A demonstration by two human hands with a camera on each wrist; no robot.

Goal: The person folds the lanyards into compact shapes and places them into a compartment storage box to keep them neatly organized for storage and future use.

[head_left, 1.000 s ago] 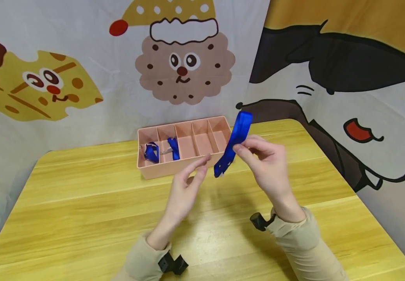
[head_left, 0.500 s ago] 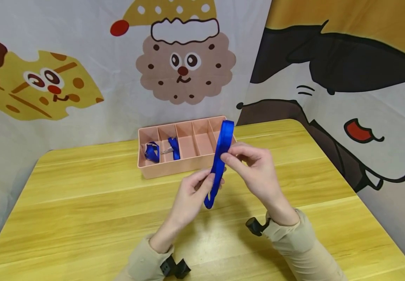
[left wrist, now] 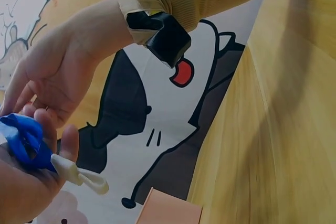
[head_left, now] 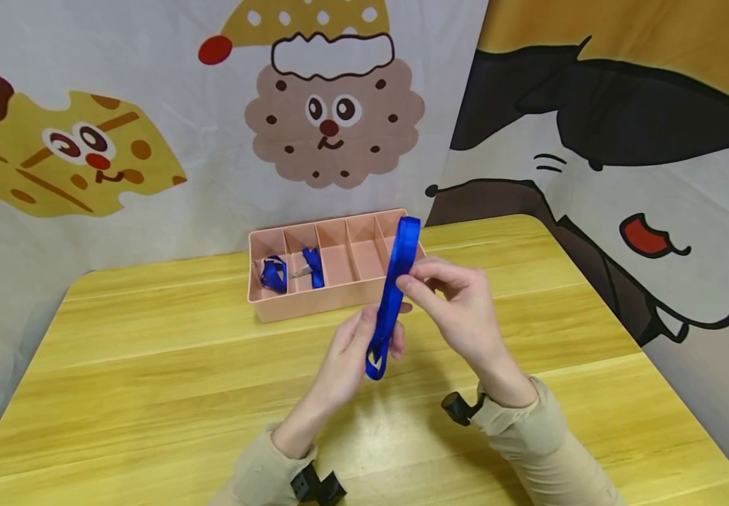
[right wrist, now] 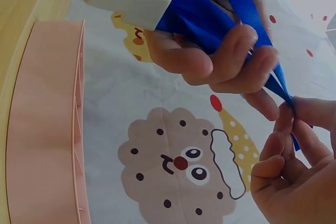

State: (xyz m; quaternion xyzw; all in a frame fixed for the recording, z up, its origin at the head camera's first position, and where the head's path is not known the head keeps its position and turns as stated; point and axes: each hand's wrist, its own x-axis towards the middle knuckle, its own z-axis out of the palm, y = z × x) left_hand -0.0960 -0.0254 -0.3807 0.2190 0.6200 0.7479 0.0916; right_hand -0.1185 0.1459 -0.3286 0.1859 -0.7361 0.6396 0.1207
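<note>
A folded blue lanyard (head_left: 392, 284) with a white plastic clip (right wrist: 149, 7) hangs between my hands, in front of the pink box. My right hand (head_left: 462, 302) pinches its folded band at mid-length between thumb and fingertips. Lower down, my left hand (head_left: 342, 355) grips the lower part, thumb on the near side and curled fingers behind it. The right wrist view shows the left fingers (right wrist: 239, 43) wrapped round the blue loops, with the clip sticking out past them. In the head view the clip is hidden behind the left hand.
Behind the hands stands a pink divided box (head_left: 313, 299). One blue lanyard (head_left: 273, 274) lies in its leftmost compartment and another blue lanyard (head_left: 313, 267) in the second. The wooden table (head_left: 168, 393) meets printed cloth walls at the back and right.
My right hand has brought the lanyard left and down. My left hand, apart from it a second ago, has taken hold of its lower part and shifted its grip.
</note>
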